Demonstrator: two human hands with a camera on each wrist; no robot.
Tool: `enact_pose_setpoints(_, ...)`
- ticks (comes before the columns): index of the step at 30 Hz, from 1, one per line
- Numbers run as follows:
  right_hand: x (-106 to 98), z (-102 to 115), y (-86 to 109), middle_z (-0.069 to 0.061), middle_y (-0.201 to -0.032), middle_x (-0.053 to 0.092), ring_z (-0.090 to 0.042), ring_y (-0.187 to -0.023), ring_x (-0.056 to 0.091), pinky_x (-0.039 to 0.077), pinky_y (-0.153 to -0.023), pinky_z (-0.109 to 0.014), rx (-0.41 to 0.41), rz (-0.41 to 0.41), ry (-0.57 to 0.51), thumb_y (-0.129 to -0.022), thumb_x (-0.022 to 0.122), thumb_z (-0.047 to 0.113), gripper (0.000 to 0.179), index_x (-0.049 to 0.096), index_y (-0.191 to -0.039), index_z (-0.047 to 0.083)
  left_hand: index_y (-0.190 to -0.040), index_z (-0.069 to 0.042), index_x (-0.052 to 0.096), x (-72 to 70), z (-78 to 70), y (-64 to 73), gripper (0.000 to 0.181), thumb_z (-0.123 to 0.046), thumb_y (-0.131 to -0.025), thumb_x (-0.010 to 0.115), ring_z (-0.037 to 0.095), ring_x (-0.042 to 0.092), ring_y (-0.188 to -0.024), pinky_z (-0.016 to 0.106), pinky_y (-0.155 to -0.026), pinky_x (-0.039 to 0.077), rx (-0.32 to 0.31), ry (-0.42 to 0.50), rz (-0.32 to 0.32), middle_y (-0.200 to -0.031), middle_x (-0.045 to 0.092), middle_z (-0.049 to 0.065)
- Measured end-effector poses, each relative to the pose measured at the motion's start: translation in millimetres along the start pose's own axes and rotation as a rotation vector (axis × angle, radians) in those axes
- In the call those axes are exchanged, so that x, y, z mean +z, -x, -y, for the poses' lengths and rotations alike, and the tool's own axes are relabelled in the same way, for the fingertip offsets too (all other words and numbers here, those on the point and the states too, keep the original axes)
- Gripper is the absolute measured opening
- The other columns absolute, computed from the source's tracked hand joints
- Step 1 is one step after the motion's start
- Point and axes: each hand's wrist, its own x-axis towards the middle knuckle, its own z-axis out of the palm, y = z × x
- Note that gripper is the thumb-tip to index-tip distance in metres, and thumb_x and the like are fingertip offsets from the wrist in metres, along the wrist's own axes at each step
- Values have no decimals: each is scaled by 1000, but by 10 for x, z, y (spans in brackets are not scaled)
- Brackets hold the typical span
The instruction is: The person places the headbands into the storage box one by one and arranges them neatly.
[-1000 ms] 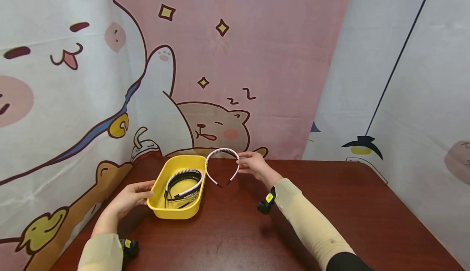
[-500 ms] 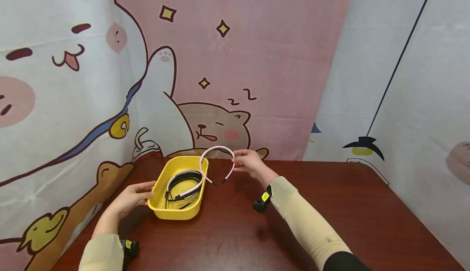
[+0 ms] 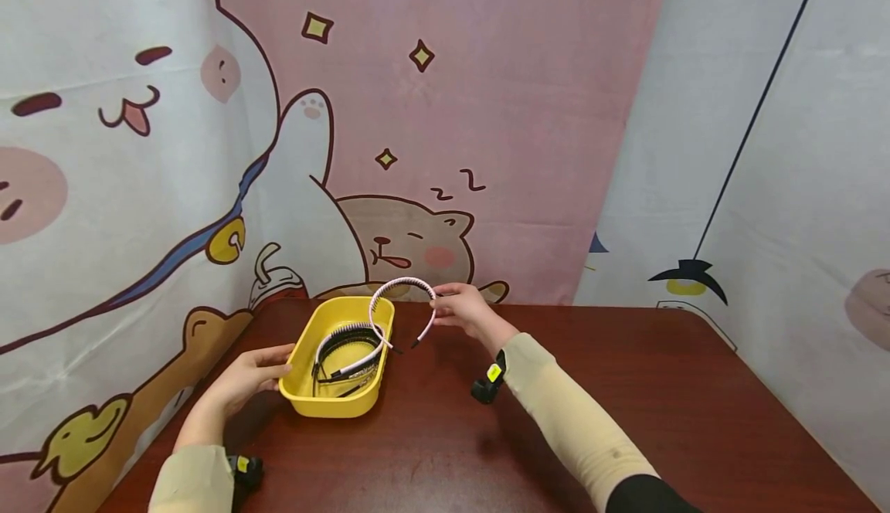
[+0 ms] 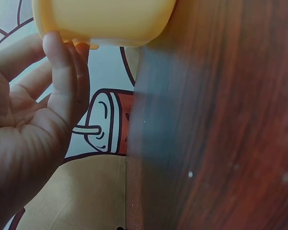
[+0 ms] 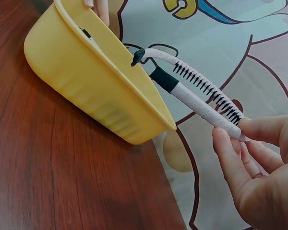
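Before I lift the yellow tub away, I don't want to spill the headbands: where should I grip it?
Grip the yellow tub by its long side walls, from both sides. Its rim flares outward, giving fingers a lip. The left hand already touches the left wall; the right hand pinches the pink headband.

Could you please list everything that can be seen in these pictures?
Tub: one, yellow, on the table, left of centre.
Hairbands in the tub: at least two, black and pale, exact count unclear.
Held hairband: one, pink and white with black comb teeth, above the tub's far right corner.
Table: one, dark red-brown wood.
Cartoon curtain: one, pink and white, behind the table.
Left hand: rests against the tub's left side.
Right hand: pinches the held hairband.
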Motion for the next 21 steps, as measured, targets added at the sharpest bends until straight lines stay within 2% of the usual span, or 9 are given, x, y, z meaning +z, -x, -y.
enact_pose_setpoints(4,70,3,6,-9,-84,58,-19,-69,59,57,-72,-40,0,8,9,-87,61,-7,35,56,-121,-11,-143,11,35,-3,5,-3,60,-13,-95,62,21,63,-90,30,-74,54,2,-2,-5,-135,48,31)
enact_pose_setpoints(8,136,8,13,-9,-84,58,-19,-69,59,57,-70,-39,-5,19,21,-87,62,-5,37,55,-123,-12,-143,11,36,-2,3,-3,60,-13,-95,62,22,63,-91,30,-74,54,2,-4,-6,-135,48,31)
enact_pose_setpoints(15,213,-7,-8,-18,-93,61,-18,-69,60,57,-73,-41,2,24,18,-87,62,-6,34,57,-121,-10,-143,11,37,7,-11,-1,59,-12,-95,62,23,63,-91,30,-74,55,-3,-6,-12,-135,48,31)
enact_pose_setpoints(21,269,-12,-10,-13,-87,60,-17,-69,60,52,-83,-48,10,27,13,-87,63,-5,38,55,-124,-11,-143,12,37,4,-10,-2,59,-12,-95,62,23,63,-90,30,-73,55,-4,-6,-9,-136,47,31)
